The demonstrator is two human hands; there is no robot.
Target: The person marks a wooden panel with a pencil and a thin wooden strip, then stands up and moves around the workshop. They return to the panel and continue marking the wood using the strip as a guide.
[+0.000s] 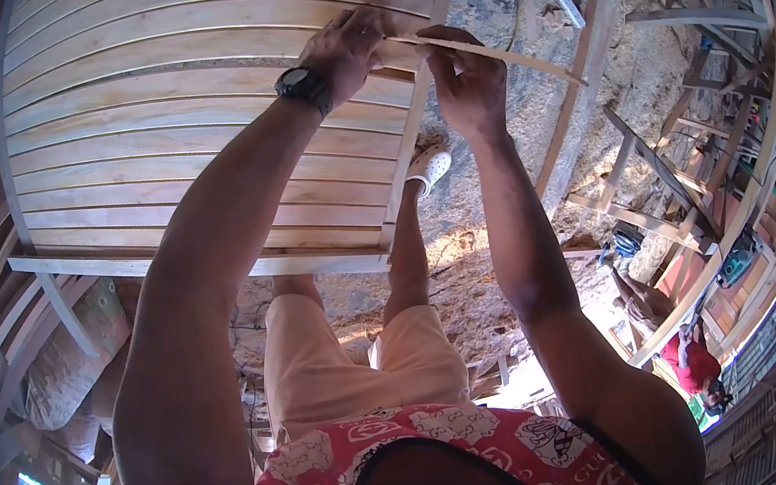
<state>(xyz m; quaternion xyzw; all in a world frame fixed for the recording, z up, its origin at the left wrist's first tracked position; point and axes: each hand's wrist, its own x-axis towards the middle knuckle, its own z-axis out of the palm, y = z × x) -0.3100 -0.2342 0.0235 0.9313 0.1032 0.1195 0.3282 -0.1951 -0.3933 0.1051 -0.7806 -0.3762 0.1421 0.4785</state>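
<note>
A thin wooden strip (531, 62) slants over the right edge of a slatted wooden panel (191, 108). My right hand (470, 87) is closed round the strip, with its free end sticking out to the right past the panel frame. At the strip's other end, my left hand (347, 55) is closed with thumb and fingers pinched at its tip, low over the slats. A dark watch (299, 84) is on my left wrist. The panel has long pale slats with narrow dark gaps and a frame along its edges. The strip's tip is partly hidden by my left fingers.
Bare rough ground (474, 220) lies right of the panel, with a cable and a white power socket (572, 11). My foot in a white clog (429, 167) stands beside the frame. Wooden frames (723, 17) crowd the right, where a person in red (693, 363) is visible.
</note>
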